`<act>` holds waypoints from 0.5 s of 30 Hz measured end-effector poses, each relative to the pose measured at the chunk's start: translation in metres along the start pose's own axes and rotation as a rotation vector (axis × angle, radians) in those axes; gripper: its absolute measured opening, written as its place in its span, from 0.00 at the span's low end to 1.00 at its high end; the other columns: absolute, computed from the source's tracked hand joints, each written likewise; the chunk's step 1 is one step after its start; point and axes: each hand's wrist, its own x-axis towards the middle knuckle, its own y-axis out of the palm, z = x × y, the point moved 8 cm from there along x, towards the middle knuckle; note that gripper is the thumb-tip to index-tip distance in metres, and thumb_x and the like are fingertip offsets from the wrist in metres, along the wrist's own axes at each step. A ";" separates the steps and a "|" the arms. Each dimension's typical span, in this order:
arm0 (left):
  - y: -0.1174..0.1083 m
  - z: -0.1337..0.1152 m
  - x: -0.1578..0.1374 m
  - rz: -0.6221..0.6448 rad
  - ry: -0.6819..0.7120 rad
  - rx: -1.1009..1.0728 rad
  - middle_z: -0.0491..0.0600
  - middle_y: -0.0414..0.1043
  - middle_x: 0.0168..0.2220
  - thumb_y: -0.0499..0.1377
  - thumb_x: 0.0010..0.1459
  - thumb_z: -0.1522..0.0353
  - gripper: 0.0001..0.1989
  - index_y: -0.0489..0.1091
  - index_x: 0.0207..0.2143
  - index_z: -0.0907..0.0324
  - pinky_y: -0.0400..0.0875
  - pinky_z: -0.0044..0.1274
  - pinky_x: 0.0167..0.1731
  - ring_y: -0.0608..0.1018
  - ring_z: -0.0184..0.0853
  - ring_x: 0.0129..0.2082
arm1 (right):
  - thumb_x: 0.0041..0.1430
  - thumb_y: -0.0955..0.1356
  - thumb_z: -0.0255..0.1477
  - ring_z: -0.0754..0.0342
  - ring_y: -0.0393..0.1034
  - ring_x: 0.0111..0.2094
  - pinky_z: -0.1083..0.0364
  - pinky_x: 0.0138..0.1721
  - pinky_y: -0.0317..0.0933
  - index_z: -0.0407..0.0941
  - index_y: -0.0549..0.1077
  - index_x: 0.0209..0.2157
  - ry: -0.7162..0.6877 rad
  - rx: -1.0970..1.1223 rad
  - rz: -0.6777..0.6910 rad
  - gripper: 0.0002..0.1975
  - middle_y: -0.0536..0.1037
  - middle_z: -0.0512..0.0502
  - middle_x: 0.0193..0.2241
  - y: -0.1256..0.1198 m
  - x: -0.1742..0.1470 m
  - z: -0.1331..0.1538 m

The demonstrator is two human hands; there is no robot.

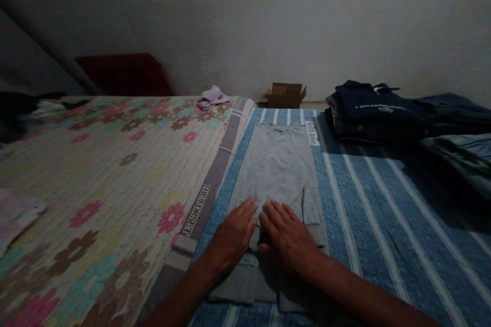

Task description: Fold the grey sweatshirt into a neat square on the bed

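A grey long-sleeved top [280, 163] lies flat on the blue striped bedding, its neckline at the far end and its sides and sleeves folded inward. My left hand [236, 230] rests palm down on the left part of the top, fingers stretched forward. Just beside it, my right hand [287, 232] lies flat on the middle of the top with the fingers stretched out. Neither hand grips the cloth. My hands and forearms hide part of the lower sleeves and hem.
Blue striped bedding [368, 204] spreads under the top, with flowered bedding [115, 179] to the left. Folded dark clothes [379, 112] are stacked at the right, near folded jeans [460, 112]. A lilac cloth [213, 98] and an open cardboard box [286, 96] are by the wall.
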 end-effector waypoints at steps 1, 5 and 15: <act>0.006 0.000 -0.001 -0.008 0.020 0.039 0.58 0.61 0.60 0.43 0.64 0.67 0.21 0.63 0.55 0.65 0.59 0.34 0.58 0.63 0.39 0.60 | 0.59 0.65 0.41 0.39 0.49 0.62 0.40 0.60 0.48 0.37 0.62 0.58 0.006 0.011 0.008 0.31 0.59 0.31 0.60 0.004 -0.005 0.002; 0.022 0.002 -0.005 -0.032 0.072 0.182 0.57 0.59 0.61 0.42 0.66 0.66 0.22 0.60 0.58 0.63 0.57 0.37 0.59 0.61 0.39 0.61 | 0.59 0.65 0.43 0.40 0.46 0.64 0.40 0.61 0.47 0.35 0.60 0.60 0.016 0.062 0.045 0.34 0.56 0.30 0.62 0.011 -0.014 0.001; 0.019 -0.003 -0.010 -0.030 0.038 0.222 0.59 0.57 0.62 0.46 0.65 0.63 0.23 0.57 0.60 0.64 0.56 0.39 0.60 0.59 0.41 0.62 | 0.56 0.67 0.38 0.38 0.52 0.61 0.39 0.58 0.53 0.36 0.65 0.56 0.004 -0.001 -0.026 0.30 0.61 0.31 0.60 -0.007 -0.024 -0.004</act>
